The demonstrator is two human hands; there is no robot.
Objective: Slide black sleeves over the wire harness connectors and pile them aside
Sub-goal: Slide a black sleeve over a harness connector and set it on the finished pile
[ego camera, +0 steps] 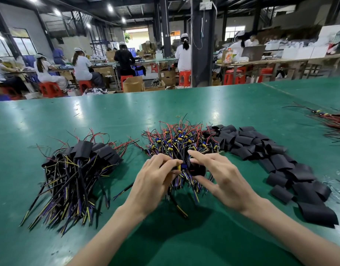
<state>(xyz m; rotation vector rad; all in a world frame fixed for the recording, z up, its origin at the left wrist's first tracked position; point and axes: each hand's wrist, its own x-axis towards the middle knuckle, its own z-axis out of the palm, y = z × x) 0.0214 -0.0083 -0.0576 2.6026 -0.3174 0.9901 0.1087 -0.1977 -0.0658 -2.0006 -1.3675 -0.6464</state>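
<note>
No text, label or number can be read. A box [227,57] on a far bench [271,61] carries coloured print, but it is too small and blurred to make out.

A glossy, smooth green counter [184,104] reflects ceiling lights beneath matt black sleeves [276,162] and plastic-coated red, yellow and black wire harnesses [176,143].

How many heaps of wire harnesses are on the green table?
3: sleeved heap at left, bare heap in the middle, third heap at the far right, cut off by the frame.
</note>
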